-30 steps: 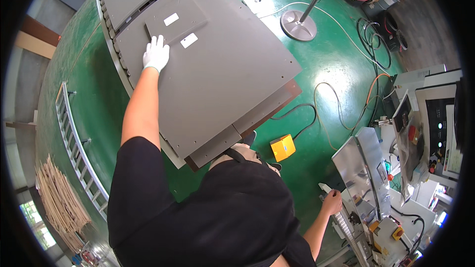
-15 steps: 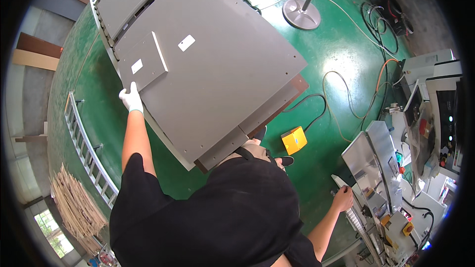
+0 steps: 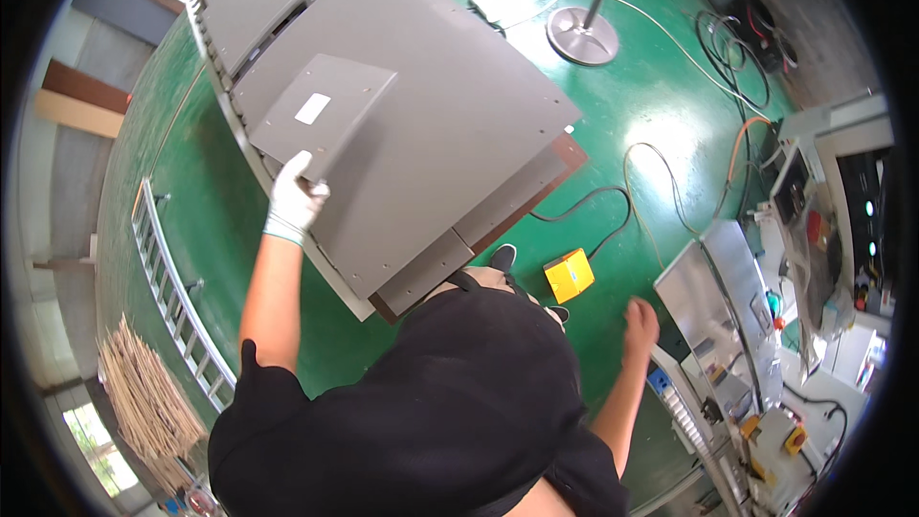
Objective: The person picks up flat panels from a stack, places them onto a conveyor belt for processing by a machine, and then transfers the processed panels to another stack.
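Observation:
My left hand, in a white glove, grips the near corner of a small grey panel with a white label. Thumb on top, it holds the panel tilted, with the right side raised above the large grey panel of the stack. A shadow falls on the large panel beneath it. Away to the right, my bare right hand is in the air beside the machine, slightly blurred. Its fingers are loosely bent and I see nothing in them.
A yellow foot pedal with a black cable lies on the green floor. At the right stands a machine with a shiny metal cover. A fan stand is at the back; a ladder-like rail lies at the left.
My left hand has taken hold of the small panel and lifted its right side off the large one. My right hand has come off the machine's edge and moved up and left.

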Demonstrator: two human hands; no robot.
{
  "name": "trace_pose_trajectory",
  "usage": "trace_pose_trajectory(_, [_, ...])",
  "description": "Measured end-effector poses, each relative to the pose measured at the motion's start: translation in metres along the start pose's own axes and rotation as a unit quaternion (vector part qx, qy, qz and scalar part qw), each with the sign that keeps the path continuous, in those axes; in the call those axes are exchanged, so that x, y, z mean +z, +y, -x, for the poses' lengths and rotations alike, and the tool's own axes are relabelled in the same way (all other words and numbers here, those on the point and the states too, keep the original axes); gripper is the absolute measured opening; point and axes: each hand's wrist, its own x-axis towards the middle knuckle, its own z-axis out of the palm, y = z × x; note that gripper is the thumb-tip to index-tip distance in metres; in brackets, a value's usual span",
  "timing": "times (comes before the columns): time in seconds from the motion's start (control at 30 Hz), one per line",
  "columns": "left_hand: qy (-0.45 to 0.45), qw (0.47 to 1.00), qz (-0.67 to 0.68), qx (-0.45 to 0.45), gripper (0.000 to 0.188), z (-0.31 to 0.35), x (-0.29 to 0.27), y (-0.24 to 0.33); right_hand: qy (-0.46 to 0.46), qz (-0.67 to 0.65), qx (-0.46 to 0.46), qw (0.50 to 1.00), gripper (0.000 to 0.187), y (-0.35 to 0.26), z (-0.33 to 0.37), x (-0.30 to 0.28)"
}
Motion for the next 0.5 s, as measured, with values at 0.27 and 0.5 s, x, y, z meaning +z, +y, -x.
trace_pose_trajectory(0.27, [-0.361, 0.921, -0.083, -0.118, 0.042, 0.106, 0.180, -0.249, -0.224, -0.364, -0.066, 0.902, 0.079, -0.201, 0.002, 0.080])
trace_pose_trajectory(0.5, [-0.416, 0.832, -0.049, -0.363, 0.048, 0.113, 0.226, -0.318, -0.053, -0.461, 0.001, 0.886, 0.051, -0.092, 0.004, -0.015])
